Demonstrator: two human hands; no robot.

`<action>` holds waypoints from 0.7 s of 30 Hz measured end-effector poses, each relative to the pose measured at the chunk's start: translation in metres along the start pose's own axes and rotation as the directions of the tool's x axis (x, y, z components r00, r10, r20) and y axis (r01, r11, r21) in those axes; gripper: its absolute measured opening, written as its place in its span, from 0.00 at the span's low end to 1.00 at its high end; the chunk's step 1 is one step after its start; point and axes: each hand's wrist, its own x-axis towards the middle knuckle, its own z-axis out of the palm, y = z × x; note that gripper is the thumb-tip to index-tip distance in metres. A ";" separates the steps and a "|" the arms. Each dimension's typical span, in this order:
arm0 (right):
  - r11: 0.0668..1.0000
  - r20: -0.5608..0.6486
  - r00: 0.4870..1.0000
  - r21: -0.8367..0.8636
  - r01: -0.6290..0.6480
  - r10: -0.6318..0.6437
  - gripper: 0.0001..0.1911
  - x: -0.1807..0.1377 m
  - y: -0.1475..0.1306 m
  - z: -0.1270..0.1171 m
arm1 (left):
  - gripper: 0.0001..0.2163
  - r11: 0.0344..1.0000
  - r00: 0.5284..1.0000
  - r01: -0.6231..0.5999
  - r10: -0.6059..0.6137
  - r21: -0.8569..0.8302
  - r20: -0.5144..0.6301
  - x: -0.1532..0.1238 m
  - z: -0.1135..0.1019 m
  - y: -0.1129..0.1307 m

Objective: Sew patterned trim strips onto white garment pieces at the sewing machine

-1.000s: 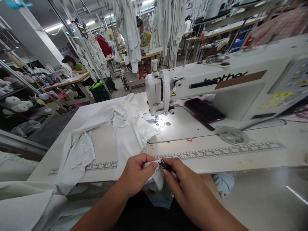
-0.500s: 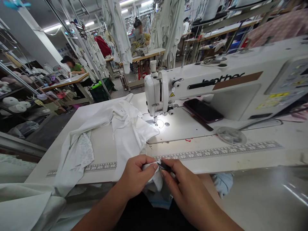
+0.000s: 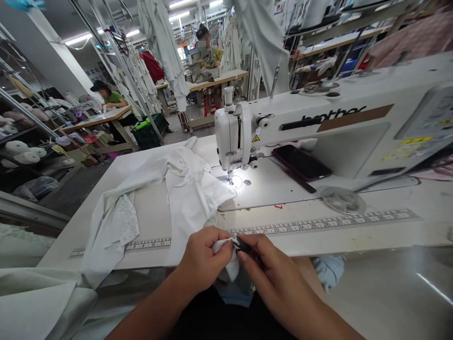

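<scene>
My left hand [image 3: 203, 262] pinches a fold of the white garment [image 3: 184, 193] at the front edge of the sewing table [image 3: 354, 231]. My right hand [image 3: 272, 274] is closed on a small dark tool [image 3: 242, 244], its tip against the pinched cloth. The garment spreads from my hands back across the table to the left of the white sewing machine [image 3: 318, 127], whose needle [image 3: 230, 178] is lit and has no cloth under it.
A dark phone [image 3: 300, 162] lies on the machine bed, and a clear disc [image 3: 342, 199] rests right of it. A ruler strip [image 3: 318, 223] runs along the table front. More white cloth [image 3: 38, 297] piles at lower left. Other people sit at tables behind.
My hands have stayed at the table's front edge with the cloth and tool, shifting only slightly. The view has swung a little.
</scene>
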 end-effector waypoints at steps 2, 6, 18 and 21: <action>0.998 -0.003 1.000 0.054 0.027 -0.027 0.12 0.000 0.003 0.000 | 0.07 0.993 0.996 -0.072 0.076 0.092 -0.040 0.001 0.001 0.000; 0.994 -0.019 0.998 0.091 0.054 -0.053 0.13 0.000 0.009 0.000 | 0.07 0.976 0.988 -0.130 0.143 0.177 -0.065 0.001 0.003 -0.002; 0.996 -0.114 0.990 0.025 -0.081 0.083 0.12 0.006 0.007 -0.003 | 0.05 0.996 0.999 0.037 -0.037 -0.077 0.004 -0.004 -0.006 -0.005; 0.999 -0.084 0.995 -0.004 -0.050 0.049 0.11 0.004 0.010 0.000 | 0.04 0.991 0.998 0.062 -0.063 -0.115 -0.003 -0.003 -0.004 -0.004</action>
